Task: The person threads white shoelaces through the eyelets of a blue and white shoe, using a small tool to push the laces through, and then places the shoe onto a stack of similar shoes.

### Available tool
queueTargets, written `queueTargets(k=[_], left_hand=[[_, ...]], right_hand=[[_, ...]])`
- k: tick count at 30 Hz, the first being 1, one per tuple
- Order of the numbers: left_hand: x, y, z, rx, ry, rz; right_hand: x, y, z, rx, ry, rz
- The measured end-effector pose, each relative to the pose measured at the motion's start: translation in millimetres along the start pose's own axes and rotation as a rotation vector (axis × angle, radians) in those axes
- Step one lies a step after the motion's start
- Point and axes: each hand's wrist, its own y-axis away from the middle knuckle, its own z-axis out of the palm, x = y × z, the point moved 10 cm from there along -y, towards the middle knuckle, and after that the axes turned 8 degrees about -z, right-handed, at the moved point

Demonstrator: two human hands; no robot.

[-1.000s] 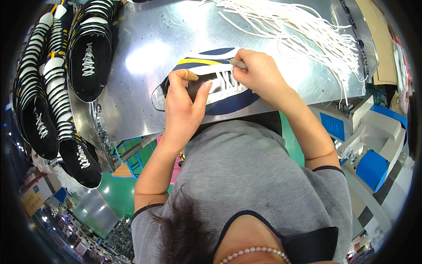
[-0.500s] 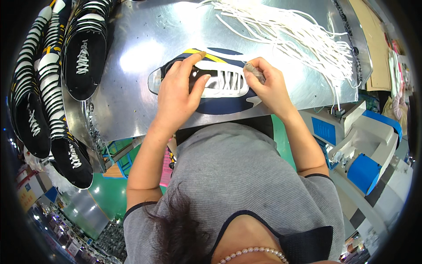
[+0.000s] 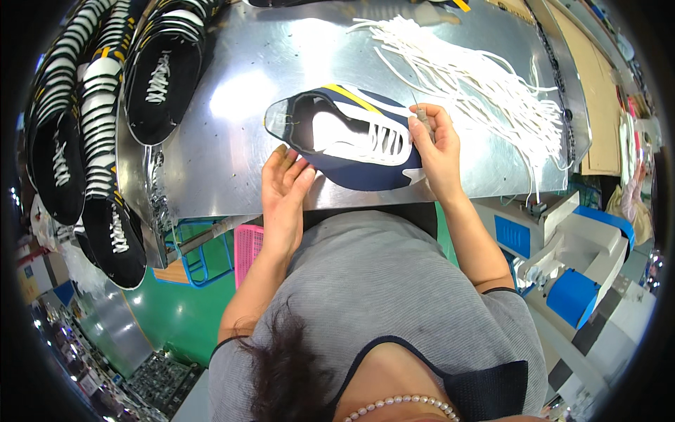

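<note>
Well to the left of the left hand, nested black shoe uppers (image 3: 163,105) with white lacing ran in long rows along the table's end; below them, left of the left forearm, stood a blue-framed stool (image 3: 204,261), with a pink mesh basket (image 3: 247,247) right beside that forearm; the left hand (image 3: 283,188) was half open, its fingers loosely curled and its thumb apart at the near edge of the shoe upper's heel end, though whether it gripped could not be told; between the two hands, on the metal-topped table (image 3: 232,172), lay the navy shoe upper (image 3: 344,176), white lacing (image 3: 388,144) crossing its front part and a yellow stripe on its far side, toe toward the right hand; the right hand (image 3: 437,148), thumb and fingers closed, pinched a needle-tipped hand tool (image 3: 422,113) just beside the toe, the needle pointing away from the wearer; beyond and right of that hand spread loose white shoelaces (image 3: 485,84); to the right of the right forearm stood a pale machine with blue panels (image 3: 587,243).
</note>
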Motion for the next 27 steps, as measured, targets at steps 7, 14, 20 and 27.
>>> queueTargets(k=[7,14,20,27], left_hand=[[50,16,12,0.099,-0.635,0.462],[88,33,97,-0.016,-1.214,0.961],[65,14,102,-0.105,-1.148,0.908],[62,7,102,-0.171,-1.141,0.809]], right_hand=[[-4,10,6,-0.081,0.17,-0.083],[-53,20,47,-0.534,0.582,-0.535],[-57,22,58,-0.607,0.628,-0.563],[-57,26,66,-0.556,0.646,-0.639]])
